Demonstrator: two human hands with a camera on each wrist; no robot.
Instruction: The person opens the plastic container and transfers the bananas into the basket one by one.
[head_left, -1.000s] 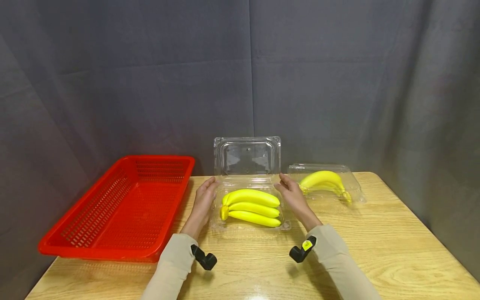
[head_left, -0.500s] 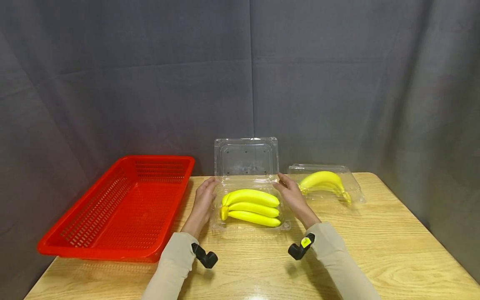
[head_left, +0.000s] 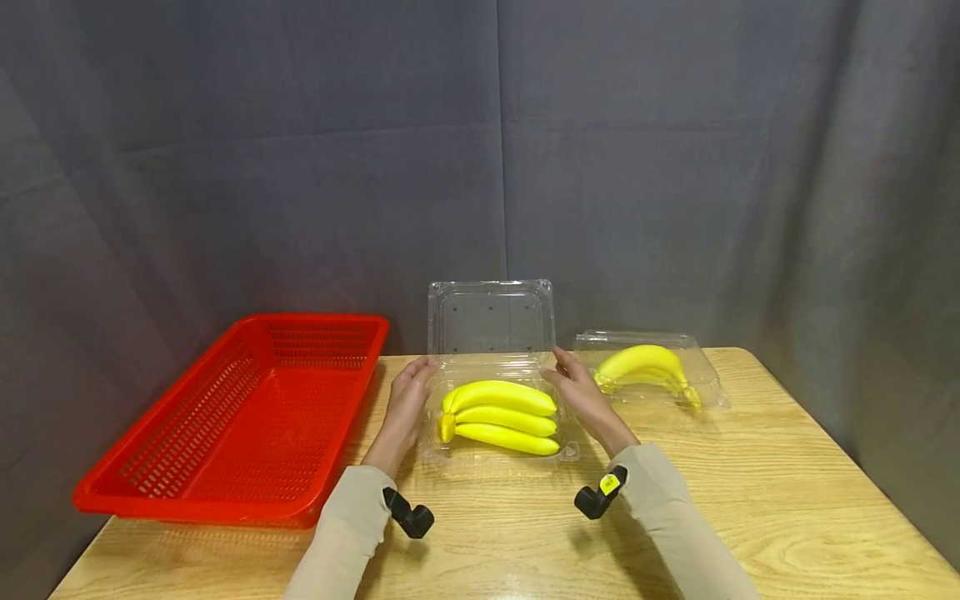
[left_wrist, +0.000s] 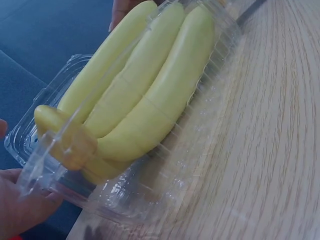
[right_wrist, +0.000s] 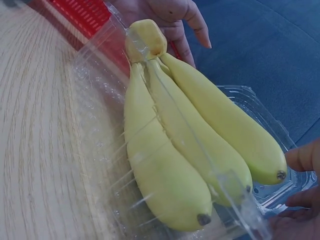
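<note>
sleeves (head_left: 341, 533): beige, long | wrist cameras (head_left: 408, 515): 2, black | right: yellow sticker (head_left: 610, 481)

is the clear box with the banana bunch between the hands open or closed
Open. The clear box's lid stands upright behind the banana bunch, hinged at the back edge, leaving the fruit uncovered.

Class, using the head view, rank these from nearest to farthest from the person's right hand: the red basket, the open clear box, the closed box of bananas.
From the right hand:
1. Open clear box, touching, on its left.
2. Closed box of bananas, just right.
3. Red basket, far left.
</note>
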